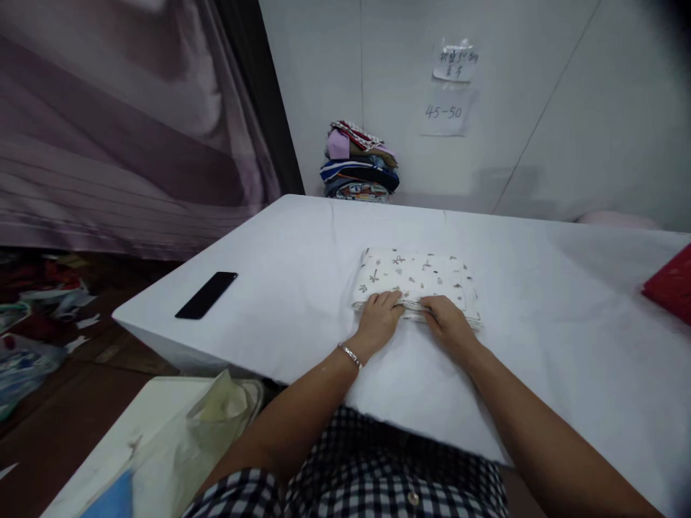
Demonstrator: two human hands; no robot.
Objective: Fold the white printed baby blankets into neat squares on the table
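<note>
A white cloth point(413, 277) with small grey and brown motifs lies folded into a flat rectangle on the white-covered table point(270, 288). Both my hands are at its near edge. My left hand point(381, 316), with a silver bracelet at the wrist, grips the folded layers left of the middle, fingers on top. A short way to the right, my right hand point(445, 320) pinches the same edge, its thumb and fingers closed round the layers. Between the hands the stacked folds show. The undersides of the fingers are hidden.
A black phone point(206, 295) lies on the table's left. Beyond the far edge, folded fabrics point(360, 162) are piled against the wall. Red cloth point(672, 284) sits at the right edge. A white stool-like surface point(156, 403) with a plastic bag point(188, 439) stands at lower left.
</note>
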